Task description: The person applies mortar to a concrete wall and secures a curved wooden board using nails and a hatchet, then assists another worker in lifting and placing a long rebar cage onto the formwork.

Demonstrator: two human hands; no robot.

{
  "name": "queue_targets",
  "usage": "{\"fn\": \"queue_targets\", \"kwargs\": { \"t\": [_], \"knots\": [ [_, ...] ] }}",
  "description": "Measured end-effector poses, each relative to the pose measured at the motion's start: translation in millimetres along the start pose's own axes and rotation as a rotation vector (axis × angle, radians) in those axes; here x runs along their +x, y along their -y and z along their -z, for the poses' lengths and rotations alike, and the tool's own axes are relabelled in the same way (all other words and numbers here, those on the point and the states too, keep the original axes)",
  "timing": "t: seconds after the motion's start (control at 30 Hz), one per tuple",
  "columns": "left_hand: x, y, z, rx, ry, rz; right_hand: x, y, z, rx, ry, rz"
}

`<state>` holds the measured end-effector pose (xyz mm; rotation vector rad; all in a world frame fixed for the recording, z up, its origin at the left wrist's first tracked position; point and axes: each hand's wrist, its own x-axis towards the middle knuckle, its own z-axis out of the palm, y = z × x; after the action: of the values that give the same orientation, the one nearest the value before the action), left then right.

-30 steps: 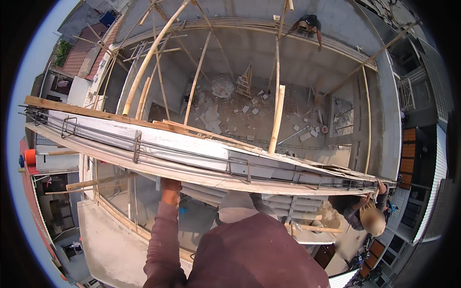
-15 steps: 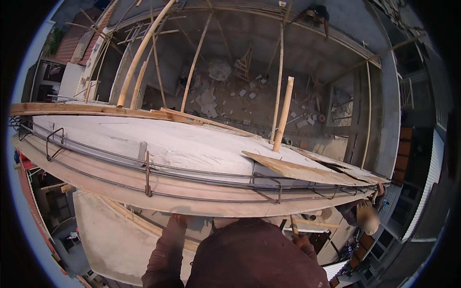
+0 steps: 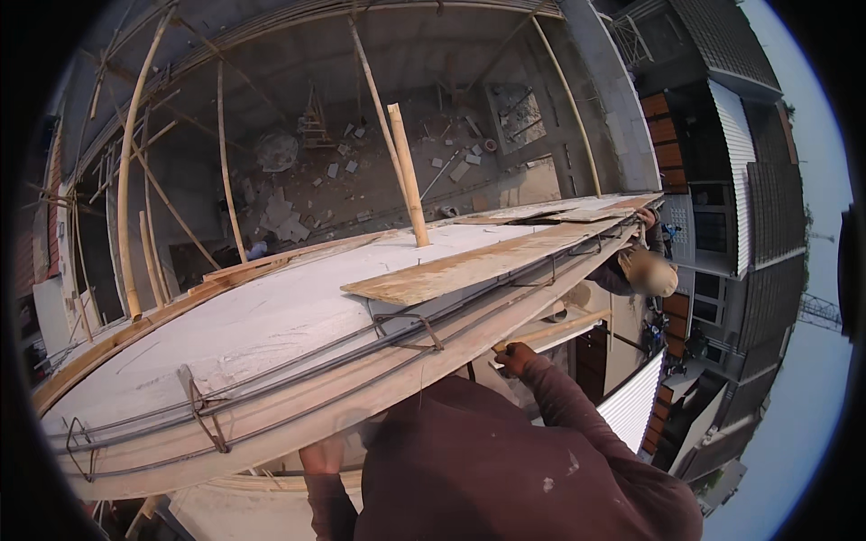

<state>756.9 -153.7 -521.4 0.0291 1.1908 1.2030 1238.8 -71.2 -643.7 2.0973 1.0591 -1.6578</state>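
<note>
We see the left hand [image 3: 323, 453] raised from the lower edge on a nearly upright forearm, meeting the near edge of a long pale board [image 3: 271, 419]. Its fingers run out of sight at that edge, and the hand is blurred, so we cannot tell whether it grips the board or only rests against it. The right arm swings wider: we find its maroon sleeve [image 3: 586, 419] coming in from the lower right and slanting up and leftward, to where the right hand [image 3: 517, 359] sits apart from the board, just outside its near edge. This hand is curled into a fist around a short handle [image 3: 499, 346], whose light end juts out toward the board; the rest is too small and covered for us to name the tool. The board lies in front of the body, its long axis climbing from the lower left to the upper right and narrowing toward a co-worker [image 3: 651, 273], who has a hand at the far end. Along it we see a steel bar cage [image 3: 206, 410], and beyond that a white surface [image 3: 207, 334], over which a loose brown plank [image 3: 478, 261] points much the same way.
</note>
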Motion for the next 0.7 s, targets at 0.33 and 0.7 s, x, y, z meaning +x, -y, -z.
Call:
{"fn": "queue_targets", "kwargs": {
  "t": [0.33,0.7],
  "knots": [
    [-34.3,-15.5,-39.8,0.12,-0.528,0.295,-0.9,-41.3,-9.2,0.17,0.088,-0.209],
    [-14.8,-143.5,-305.3,1.358,0.224,-0.739,-16.8,-111.8,-22.3,0.565,-0.151,-0.278]
  ]
}}
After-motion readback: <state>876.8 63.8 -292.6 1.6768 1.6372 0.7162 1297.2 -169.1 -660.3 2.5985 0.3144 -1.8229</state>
